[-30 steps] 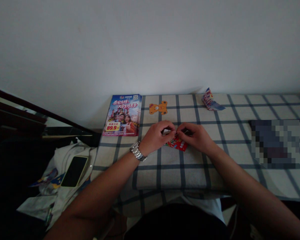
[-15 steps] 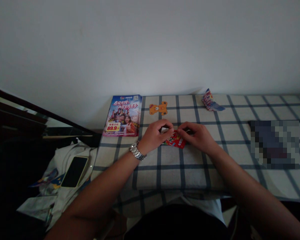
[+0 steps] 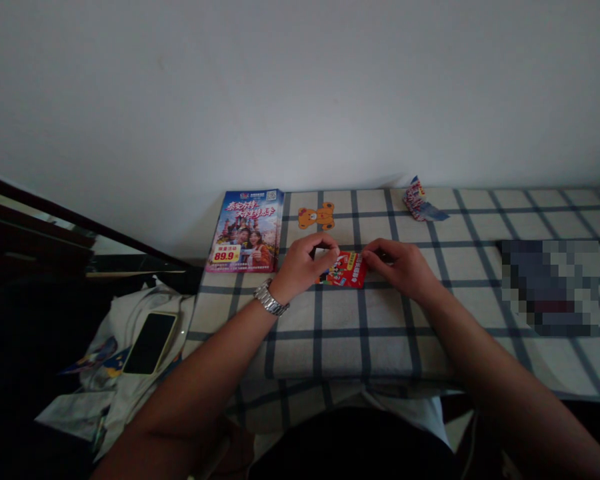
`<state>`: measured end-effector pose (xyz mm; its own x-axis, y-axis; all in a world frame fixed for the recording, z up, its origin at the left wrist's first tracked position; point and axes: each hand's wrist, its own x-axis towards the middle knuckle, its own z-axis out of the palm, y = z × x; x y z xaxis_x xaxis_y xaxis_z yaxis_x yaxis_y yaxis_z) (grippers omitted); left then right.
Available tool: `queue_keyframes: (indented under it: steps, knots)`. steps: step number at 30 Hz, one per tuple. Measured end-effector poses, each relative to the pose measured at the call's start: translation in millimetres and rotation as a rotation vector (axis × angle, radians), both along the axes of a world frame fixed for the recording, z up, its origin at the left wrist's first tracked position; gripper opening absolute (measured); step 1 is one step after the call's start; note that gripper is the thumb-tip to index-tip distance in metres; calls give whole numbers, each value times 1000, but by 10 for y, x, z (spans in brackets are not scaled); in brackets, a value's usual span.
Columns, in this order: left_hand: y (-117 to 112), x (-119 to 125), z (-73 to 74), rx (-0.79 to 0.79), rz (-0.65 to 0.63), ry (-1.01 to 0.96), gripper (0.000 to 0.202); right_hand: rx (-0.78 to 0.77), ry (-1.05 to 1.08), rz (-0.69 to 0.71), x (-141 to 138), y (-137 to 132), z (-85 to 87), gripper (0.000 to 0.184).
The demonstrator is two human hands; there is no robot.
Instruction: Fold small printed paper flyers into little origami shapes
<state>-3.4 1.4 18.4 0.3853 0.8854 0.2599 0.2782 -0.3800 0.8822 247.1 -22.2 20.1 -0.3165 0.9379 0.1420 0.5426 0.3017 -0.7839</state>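
Left hand (image 3: 305,267), thumb and forefinger narrowed on the left end of a red packet (image 3: 351,271), which lies between the two hands' fingertips; right hand (image 3: 399,265), fingertips drawn together at its upper right corner, grip cannot be told; bear cutout (image 3: 316,217) beyond the left fingers, crumpled wrapper (image 3: 422,205) beyond the right

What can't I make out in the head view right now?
All in the head view:
- Red piece: left part hidden by the left hand; underside out of sight.
- Right hand: too small to tell whether its fingertips grip the red piece or only touch it.
- Dark item: masked by pixel blocks.
- Leaflet: bottom print too small.
- Table: right end cut off by the picture's edge.
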Motion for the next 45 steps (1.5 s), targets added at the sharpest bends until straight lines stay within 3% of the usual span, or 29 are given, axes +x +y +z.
queue_keyframes:
  steps: [16, 32, 36, 39, 45]
  knots:
    - [55, -44, -18, -11, 92, 3, 38, -38, 21, -91, 96, 49, -24, 33]
    - [117, -79, -139, -13, 114, 35, 32, 18, -61, -115, 95, 89, -67, 30]
    - [104, -77, -141, 145, 156, 160, 24, 86, -92, -132, 91, 106, -87, 24]
    - [85, -69, -103, 363, 198, 279, 35, 185, -154, -120, 102, 138, -120, 20]
    - [51, -42, -35, 592, -29, 403, 26, 286, -206, -92, 116, 198, -181, 16]
